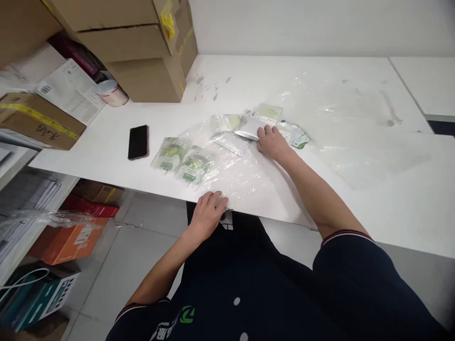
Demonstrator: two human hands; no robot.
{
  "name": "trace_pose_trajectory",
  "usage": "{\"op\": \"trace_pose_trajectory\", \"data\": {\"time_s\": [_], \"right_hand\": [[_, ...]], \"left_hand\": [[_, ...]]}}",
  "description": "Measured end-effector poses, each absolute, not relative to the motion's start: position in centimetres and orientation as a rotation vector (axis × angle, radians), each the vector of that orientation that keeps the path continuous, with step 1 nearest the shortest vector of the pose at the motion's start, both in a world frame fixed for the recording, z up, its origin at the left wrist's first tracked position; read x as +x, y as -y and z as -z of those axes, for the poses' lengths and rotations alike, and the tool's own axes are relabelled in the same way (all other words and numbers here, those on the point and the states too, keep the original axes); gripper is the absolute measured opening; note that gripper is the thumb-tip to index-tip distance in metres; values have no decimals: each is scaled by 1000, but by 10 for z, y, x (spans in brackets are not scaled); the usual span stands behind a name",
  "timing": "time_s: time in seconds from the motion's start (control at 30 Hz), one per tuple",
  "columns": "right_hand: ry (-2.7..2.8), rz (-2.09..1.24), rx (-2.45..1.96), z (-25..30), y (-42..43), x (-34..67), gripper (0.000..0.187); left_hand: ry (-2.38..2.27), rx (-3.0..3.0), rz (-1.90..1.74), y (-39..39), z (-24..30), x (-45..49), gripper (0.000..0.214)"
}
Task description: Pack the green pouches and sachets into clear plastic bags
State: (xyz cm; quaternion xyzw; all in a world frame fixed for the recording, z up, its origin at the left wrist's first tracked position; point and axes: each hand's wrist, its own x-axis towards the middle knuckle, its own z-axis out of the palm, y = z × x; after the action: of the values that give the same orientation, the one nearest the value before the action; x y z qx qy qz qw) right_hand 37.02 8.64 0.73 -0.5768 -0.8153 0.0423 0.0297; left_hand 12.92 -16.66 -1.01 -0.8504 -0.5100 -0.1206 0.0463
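My right hand [273, 142] is at a small pile of flat packets on the white table, its fingers closed over the right edge of a silver packet [249, 127]. A packet with a pale green panel [269, 112] lies just behind, and a green-and-white packet [300, 137] is to the right of the fingers. My left hand [209, 215] rests at the table's front edge with its fingers apart, on the near end of a clear plastic sheet [234, 182]. Two green-printed packets [171, 154] lie side by side left of the pile.
A black phone [138, 142] lies at the left on the white table [391, 208]. Cardboard boxes [149, 78] and a round tub [112, 93] stand at the back left. Another clear plastic sheet [369, 147] spreads over the right side. Shelves with boxes [69, 241] are at lower left.
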Motion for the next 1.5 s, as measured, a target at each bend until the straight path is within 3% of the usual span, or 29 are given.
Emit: {"op": "trace_pose_trajectory", "data": {"time_s": [0.23,0.47,0.6,1.13,1.3,1.5], "right_hand": [[2151,-55,-1823,-18,-58,399,46],[2544,-79,-902,-8,41,373,47],[2771,-22,-664,9,66,361,44],[2945,89,-1006,-11,83,348,51],[2970,-32,-802,-7,84,359,73],[2918,-62,-622,1,87,364,49]], "left_hand": [[1392,-2562,743,174,21,110,30],[1403,-2446,1029,179,35,110,17],[1429,-2384,1081,182,44,109,9],[1306,-2333,998,168,51,100,22],[1287,-2383,1065,166,48,101,19],[1127,-2592,1364,166,46,96,10]]}}
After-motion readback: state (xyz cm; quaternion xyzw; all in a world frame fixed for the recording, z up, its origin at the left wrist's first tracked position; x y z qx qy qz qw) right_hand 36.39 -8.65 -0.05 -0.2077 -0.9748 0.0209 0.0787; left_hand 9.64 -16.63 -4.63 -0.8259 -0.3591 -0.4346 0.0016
